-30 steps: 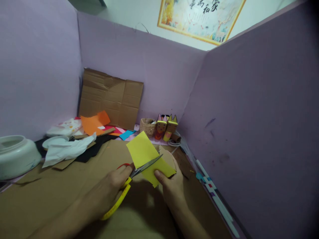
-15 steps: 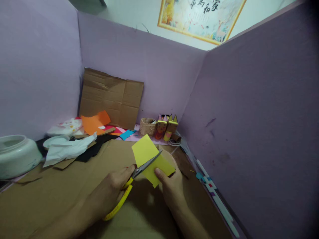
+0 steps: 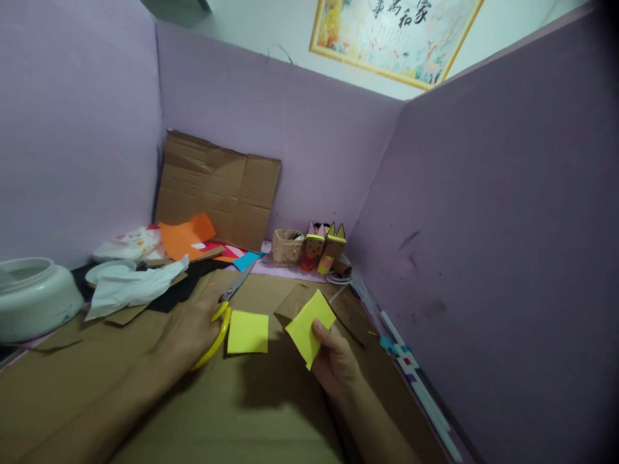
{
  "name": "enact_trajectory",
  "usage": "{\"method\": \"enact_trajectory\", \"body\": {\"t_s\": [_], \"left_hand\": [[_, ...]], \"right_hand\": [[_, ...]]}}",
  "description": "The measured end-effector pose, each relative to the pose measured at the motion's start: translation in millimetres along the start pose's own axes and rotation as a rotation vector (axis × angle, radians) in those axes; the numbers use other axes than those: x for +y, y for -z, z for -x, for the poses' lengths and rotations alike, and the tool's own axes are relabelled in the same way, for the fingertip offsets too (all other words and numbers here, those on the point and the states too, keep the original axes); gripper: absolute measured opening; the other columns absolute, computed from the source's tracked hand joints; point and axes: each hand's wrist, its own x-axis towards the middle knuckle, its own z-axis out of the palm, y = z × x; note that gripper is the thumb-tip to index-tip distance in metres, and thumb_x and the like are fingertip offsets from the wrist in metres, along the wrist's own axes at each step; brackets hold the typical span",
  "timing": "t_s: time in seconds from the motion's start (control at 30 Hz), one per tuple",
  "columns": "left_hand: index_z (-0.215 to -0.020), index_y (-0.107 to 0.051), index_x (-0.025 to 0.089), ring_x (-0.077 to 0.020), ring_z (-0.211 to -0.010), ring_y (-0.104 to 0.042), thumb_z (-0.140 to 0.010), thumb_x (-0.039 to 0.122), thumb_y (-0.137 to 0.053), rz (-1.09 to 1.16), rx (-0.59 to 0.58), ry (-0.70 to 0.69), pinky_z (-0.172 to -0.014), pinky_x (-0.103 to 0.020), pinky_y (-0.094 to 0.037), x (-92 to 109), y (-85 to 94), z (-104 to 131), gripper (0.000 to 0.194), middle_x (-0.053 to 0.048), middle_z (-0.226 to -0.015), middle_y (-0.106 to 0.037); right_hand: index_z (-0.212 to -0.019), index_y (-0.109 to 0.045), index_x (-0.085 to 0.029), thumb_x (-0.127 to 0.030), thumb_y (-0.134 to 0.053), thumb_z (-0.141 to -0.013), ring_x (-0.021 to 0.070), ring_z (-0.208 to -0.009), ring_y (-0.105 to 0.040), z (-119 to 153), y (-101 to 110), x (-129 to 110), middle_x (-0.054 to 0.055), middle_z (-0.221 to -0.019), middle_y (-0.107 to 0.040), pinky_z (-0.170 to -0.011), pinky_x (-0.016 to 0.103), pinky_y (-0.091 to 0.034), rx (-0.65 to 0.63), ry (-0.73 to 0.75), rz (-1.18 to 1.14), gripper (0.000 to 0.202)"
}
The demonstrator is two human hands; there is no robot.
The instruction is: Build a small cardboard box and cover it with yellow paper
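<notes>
My left hand (image 3: 191,332) is closed around the yellow handles of a pair of scissors (image 3: 235,283), whose blades point up and away. A square piece of yellow paper (image 3: 248,332) is just right of the scissors, over the cardboard sheet (image 3: 203,412); whether it lies fully flat I cannot tell. My right hand (image 3: 337,361) pinches another piece of yellow paper (image 3: 308,327), thumb on top and fingers hidden beneath. Behind that paper shows a brown cardboard piece (image 3: 293,301); whether my right hand also holds it is unclear.
Orange paper (image 3: 186,235), a crumpled white sheet (image 3: 138,287) and a white pot (image 3: 36,299) stand at left. A small basket (image 3: 287,247) and decorated tubes (image 3: 325,251) are at the back. A cardboard panel (image 3: 217,187) leans on the wall; white strips (image 3: 425,393) line the right edge.
The yellow paper has come apart into two pieces; one has left my right hand. My left hand has drawn the scissors away to the left, and my right hand has lowered slightly.
</notes>
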Motion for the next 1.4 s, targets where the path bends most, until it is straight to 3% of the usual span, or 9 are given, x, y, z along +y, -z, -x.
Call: {"method": "enact_trajectory", "body": {"t_s": [0.2,0.37,0.47,0.57,0.7,0.87,0.97,1.1,1.4], "left_hand": [[-0.111,-0.059,0.015,-0.0373,-0.092,-0.064,-0.074,0.029,-0.047,-0.141,-0.076,0.088,-0.067,-0.038,-0.046,-32.6,-1.6,-23.2,0.041,-0.019,-0.098,-0.069],[-0.114,-0.058,0.012,-0.0417,-0.096,-0.061,-0.077,0.034,-0.045,-0.153,0.004,0.122,-0.072,-0.049,-0.047,-33.6,0.4,-25.4,0.045,-0.023,-0.101,-0.065],[-0.132,-0.041,0.017,-0.0334,-0.109,-0.056,-0.078,0.048,-0.049,0.250,0.070,-0.027,-0.086,-0.045,-0.047,-16.1,-6.5,-15.7,0.062,-0.018,-0.122,-0.055],[-0.138,-0.030,0.014,-0.0312,-0.115,-0.053,-0.068,0.054,-0.064,0.989,-0.195,-0.162,-0.092,-0.042,-0.046,7.1,-23.3,0.4,0.087,-0.020,-0.131,-0.049],[-0.137,-0.034,0.017,-0.0316,-0.125,-0.044,-0.061,0.042,-0.077,1.270,-0.325,-0.243,-0.100,-0.040,-0.041,25.6,-39.2,14.9,0.091,-0.015,-0.138,-0.046],[-0.121,-0.049,0.017,-0.0306,-0.110,-0.057,-0.058,0.033,-0.078,1.279,-0.340,-0.264,-0.091,-0.038,-0.047,22.6,-35.5,13.9,0.071,-0.011,-0.119,-0.061],[-0.116,-0.052,0.019,-0.0300,-0.105,-0.059,-0.054,0.026,-0.079,1.144,-0.319,-0.233,-0.090,-0.038,-0.048,22.5,-30.0,15.6,0.068,-0.008,-0.114,-0.064],[-0.113,-0.055,0.018,-0.0300,-0.103,-0.060,-0.053,0.026,-0.079,0.994,-0.326,-0.211,-0.090,-0.038,-0.048,27.8,-19.5,20.2,0.065,-0.007,-0.111,-0.066],[-0.128,-0.046,0.014,-0.0284,-0.107,-0.056,-0.060,0.036,-0.070,1.058,-0.251,-0.209,-0.083,-0.034,-0.048,22.1,-9.9,15.5,0.075,-0.010,-0.113,-0.062]], "right_hand": [[-0.102,-0.062,-0.018,-0.025,-0.079,-0.057,0.0266,-0.082,-0.070,0.2,-1.8,0.7,0.004,-0.081,-0.075,-0.083,0.040,-0.053,-0.006,-0.011,0.007,0.049],[-0.109,-0.057,-0.019,-0.020,-0.078,-0.056,0.0269,-0.086,-0.068,-0.9,-4.9,2.7,0.003,-0.081,-0.074,-0.081,0.039,-0.053,0.040,0.065,0.055,0.058],[-0.110,-0.055,-0.019,-0.021,-0.078,-0.055,0.0263,-0.087,-0.067,-1.2,-6.5,7.7,0.004,-0.089,-0.072,-0.081,0.038,-0.052,0.049,0.104,0.099,0.059],[-0.110,-0.051,-0.021,-0.026,-0.079,-0.055,0.0254,-0.089,-0.065,0.6,-9.0,17.6,0.005,-0.098,-0.069,-0.082,0.038,-0.051,0.047,0.160,0.237,0.062],[-0.106,-0.049,-0.023,-0.025,-0.083,-0.049,0.0243,-0.092,-0.062,7.2,-14.9,29.2,0.004,-0.101,-0.065,-0.080,0.035,-0.050,0.115,0.290,0.606,0.066],[-0.118,-0.044,-0.025,-0.031,-0.081,-0.051,0.0261,-0.109,-0.055,12.5,-13.1,30.6,0.008,-0.118,-0.057,-0.090,0.037,-0.045,-0.033,0.376,0.647,0.077],[-0.119,-0.049,-0.024,-0.033,-0.082,-0.048,0.0279,-0.112,-0.052,13.1,-9.9,26.7,0.008,-0.121,-0.055,-0.094,0.039,-0.041,0.032,0.403,0.768,0.079],[-0.102,-0.063,-0.022,-0.032,-0.083,-0.047,0.0268,-0.094,-0.059,13.6,-11.9,20.8,0.007,-0.102,-0.064,-0.076,0.035,-0.047,0.100,0.333,0.908,0.059],[-0.104,-0.061,-0.021,-0.041,-0.073,-0.067,0.0236,-0.095,-0.062,7.6,-8.7,25.3,0.008,-0.104,-0.066,-0.082,0.034,-0.048,-0.022,0.283,0.449,0.044]]}}
